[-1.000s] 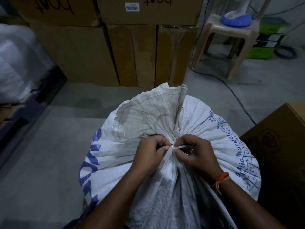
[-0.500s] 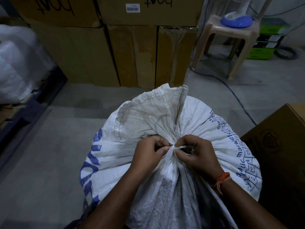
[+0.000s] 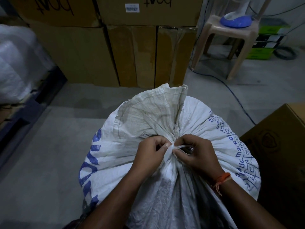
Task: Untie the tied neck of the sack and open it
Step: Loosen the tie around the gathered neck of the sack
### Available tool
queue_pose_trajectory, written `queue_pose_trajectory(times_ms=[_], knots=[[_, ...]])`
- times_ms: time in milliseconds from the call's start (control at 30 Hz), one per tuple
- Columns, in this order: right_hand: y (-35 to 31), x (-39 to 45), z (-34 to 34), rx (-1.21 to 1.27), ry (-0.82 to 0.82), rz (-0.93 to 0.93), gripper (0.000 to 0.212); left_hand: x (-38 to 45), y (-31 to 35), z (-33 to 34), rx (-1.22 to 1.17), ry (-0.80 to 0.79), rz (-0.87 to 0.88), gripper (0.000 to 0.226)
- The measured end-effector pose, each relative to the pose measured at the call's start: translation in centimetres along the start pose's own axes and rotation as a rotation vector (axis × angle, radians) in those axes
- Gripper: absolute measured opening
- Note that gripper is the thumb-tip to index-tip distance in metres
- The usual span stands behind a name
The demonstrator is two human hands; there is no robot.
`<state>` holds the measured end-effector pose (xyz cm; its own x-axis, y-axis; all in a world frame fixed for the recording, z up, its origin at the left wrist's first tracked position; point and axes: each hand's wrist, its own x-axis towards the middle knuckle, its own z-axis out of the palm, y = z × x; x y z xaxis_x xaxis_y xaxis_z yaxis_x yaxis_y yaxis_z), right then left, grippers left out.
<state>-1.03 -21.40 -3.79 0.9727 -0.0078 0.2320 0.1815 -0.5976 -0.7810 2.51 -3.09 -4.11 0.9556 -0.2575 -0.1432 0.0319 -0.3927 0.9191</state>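
Observation:
A full white woven sack (image 3: 125, 156) with blue print stands in front of me on the floor. Its neck is gathered and bound by a thin white tie (image 3: 179, 147), with the loose top flap (image 3: 153, 111) folded away from me. My left hand (image 3: 151, 154) pinches the bunched neck fabric just left of the knot. My right hand (image 3: 197, 154), with an orange thread on its wrist, pinches the white tie strand at the knot. The two hands' fingertips almost touch.
Stacked cardboard boxes (image 3: 115, 52) stand behind the sack. A brown box (image 3: 280, 154) sits close on the right. A plastic stool (image 3: 231, 40) with a blue fan base, a blue cable (image 3: 234, 96) on the floor, and white wrapped bundles (image 3: 18, 63) on the left.
Both hands stay at the knot with only small finger shifts. The white tie strand shows slightly more between the fingers. The sack has not moved.

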Motion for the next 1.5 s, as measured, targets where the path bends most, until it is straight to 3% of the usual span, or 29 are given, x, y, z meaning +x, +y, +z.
queue_pose_trajectory(times_ms=[167,300,433,700,867,1000,1100,1200,1367,1500], knots=[[-0.2,0.1,-0.6,-0.166,0.095,-0.121,0.028,-0.8,1.2,-0.8,-0.158,-0.121,-0.031,0.018],[0.1,-0.3,-1.0,-0.176,0.1,-0.142,0.024,-0.9,0.8,-1.0,0.087,-0.043,0.104,0.009],[0.0,-0.7,-0.7,-0.152,0.076,-0.141,0.015,-0.5,0.5,-0.9,0.149,0.019,0.168,0.009],[0.1,-1.7,-3.0,-0.166,-0.108,-0.222,0.01,-0.5,0.0,-1.2,0.156,0.026,0.14,0.01],[1.1,-2.7,-4.4,-0.172,-0.2,-0.145,0.011,-0.3,0.0,-1.0,0.137,0.013,0.115,0.01],[0.3,-2.6,-4.0,-0.08,-0.11,-0.086,0.035,-0.3,0.2,-0.7,0.136,0.012,0.105,0.007],[-0.5,-2.2,-3.0,-0.058,0.009,0.045,0.024,-0.4,0.2,-0.8,0.15,0.008,0.119,0.006],[-0.3,-2.3,-1.7,-0.058,0.012,0.143,0.015,-0.7,0.3,-0.9,0.17,0.0,0.135,0.009],[-0.6,-2.0,-0.6,-0.156,0.093,-0.022,0.016,-1.1,0.6,-0.3,0.137,0.022,0.077,0.025],[-1.2,-2.0,0.0,-0.158,0.096,-0.164,0.021,-1.2,0.6,-0.2,0.117,0.116,0.081,0.023]])
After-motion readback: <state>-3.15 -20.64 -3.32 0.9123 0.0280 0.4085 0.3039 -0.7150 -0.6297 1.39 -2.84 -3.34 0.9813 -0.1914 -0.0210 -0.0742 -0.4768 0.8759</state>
